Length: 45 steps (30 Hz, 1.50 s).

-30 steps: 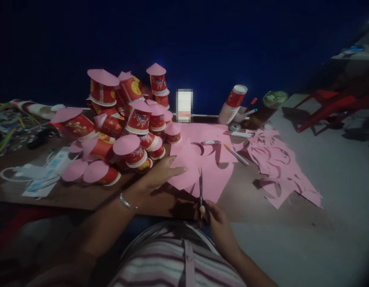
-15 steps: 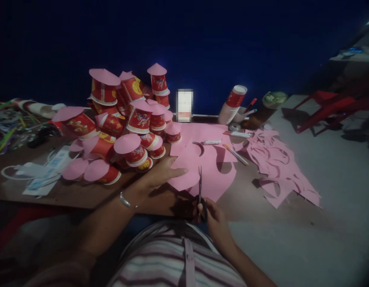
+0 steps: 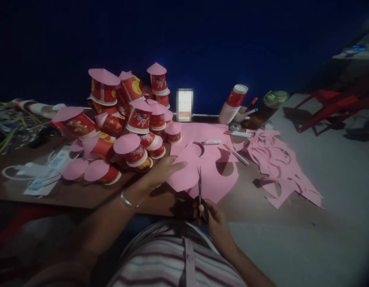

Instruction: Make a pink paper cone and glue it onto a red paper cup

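Observation:
Pink paper (image 3: 187, 175) with curved cut edges lies at the table's front. My left hand (image 3: 162, 173) grips its left edge, thumb on top and the other fingers partly hidden. Black-handled scissors (image 3: 200, 187) are in my right hand (image 3: 212, 213), their blades pointing away from me over the paper and slightly apart. Under and behind that piece lies more pink paper (image 3: 223, 187) with a round hole. A white glue stick or marker (image 3: 212, 142) and an orange-and-white pen (image 3: 240, 156) rest on the sheets.
Red paper cups with pink cone tops (image 3: 127, 144) are piled at left. Pink scraps (image 3: 280, 159) lie at right. Stacked cups (image 3: 234, 103), a tape roll (image 3: 234, 126) and a jar (image 3: 269, 105) stand behind. A power strip (image 3: 48, 171) lies far left; a red stool (image 3: 318, 105) stands right.
The paper in my left hand has shifted slightly left. The scissor blades have tilted slightly left, and my right hand has moved very little.

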Each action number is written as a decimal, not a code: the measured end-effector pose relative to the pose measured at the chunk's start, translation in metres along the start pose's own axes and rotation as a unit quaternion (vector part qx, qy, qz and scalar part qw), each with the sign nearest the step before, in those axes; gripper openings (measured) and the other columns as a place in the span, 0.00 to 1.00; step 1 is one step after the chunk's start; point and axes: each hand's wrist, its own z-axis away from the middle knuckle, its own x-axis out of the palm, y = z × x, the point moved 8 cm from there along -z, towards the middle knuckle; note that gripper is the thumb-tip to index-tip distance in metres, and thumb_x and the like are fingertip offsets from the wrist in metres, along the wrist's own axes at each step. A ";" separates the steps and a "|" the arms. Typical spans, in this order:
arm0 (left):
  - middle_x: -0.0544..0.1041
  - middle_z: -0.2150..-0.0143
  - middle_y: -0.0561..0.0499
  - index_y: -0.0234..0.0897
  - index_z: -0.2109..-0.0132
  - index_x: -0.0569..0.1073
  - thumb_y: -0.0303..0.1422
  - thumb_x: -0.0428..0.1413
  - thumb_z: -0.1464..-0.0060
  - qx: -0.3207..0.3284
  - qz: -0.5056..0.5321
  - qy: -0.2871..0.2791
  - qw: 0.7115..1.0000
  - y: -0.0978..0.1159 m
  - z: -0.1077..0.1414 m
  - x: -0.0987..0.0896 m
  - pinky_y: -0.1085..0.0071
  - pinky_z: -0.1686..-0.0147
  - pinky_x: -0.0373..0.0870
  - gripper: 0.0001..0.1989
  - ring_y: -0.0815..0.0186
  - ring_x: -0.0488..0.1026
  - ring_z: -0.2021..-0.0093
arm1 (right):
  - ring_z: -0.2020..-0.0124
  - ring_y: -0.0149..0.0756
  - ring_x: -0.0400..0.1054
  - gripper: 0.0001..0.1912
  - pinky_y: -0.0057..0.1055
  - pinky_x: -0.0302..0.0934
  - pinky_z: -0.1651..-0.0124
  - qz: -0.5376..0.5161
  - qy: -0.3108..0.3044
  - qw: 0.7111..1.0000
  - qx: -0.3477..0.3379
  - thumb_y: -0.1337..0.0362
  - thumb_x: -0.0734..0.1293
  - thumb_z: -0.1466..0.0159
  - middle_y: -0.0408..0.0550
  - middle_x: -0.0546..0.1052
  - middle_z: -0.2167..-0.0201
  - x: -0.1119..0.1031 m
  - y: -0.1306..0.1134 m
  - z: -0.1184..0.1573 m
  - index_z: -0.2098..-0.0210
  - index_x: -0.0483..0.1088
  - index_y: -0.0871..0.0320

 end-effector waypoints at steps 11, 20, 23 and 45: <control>0.74 0.70 0.53 0.33 0.65 0.76 0.51 0.64 0.43 0.001 -0.011 -0.014 1.000 -0.001 0.001 0.003 0.73 0.71 0.62 0.22 0.68 0.68 0.71 | 0.77 0.29 0.59 0.32 0.27 0.58 0.73 0.008 0.000 1.000 -0.010 0.31 0.73 0.42 0.42 0.71 0.78 0.001 -0.003 -0.001 0.71 0.72 0.57; 0.73 0.71 0.54 0.33 0.64 0.75 0.49 0.64 0.43 -0.006 -0.018 -0.022 1.000 0.000 0.001 0.002 0.75 0.73 0.60 0.21 0.70 0.67 0.72 | 0.78 0.29 0.61 0.31 0.27 0.59 0.73 -0.010 -0.002 1.000 -0.010 0.33 0.74 0.41 0.41 0.72 0.78 0.000 0.001 -0.001 0.71 0.72 0.57; 0.73 0.71 0.55 0.32 0.63 0.76 0.48 0.63 0.43 -0.010 -0.014 -0.025 1.000 0.001 0.000 0.003 0.75 0.74 0.59 0.20 0.71 0.66 0.73 | 0.78 0.28 0.60 0.31 0.27 0.59 0.73 -0.018 -0.006 1.000 -0.011 0.33 0.74 0.41 0.42 0.72 0.77 0.001 0.001 -0.002 0.71 0.71 0.57; 0.77 0.68 0.51 0.32 0.62 0.78 0.52 0.65 0.48 -0.021 -0.030 -0.036 0.999 0.003 -0.003 -0.005 0.73 0.72 0.63 0.25 0.66 0.70 0.70 | 0.80 0.27 0.63 0.28 0.27 0.61 0.74 -0.027 -0.027 0.999 -0.010 0.36 0.74 0.38 0.41 0.73 0.78 -0.001 0.009 -0.005 0.68 0.74 0.58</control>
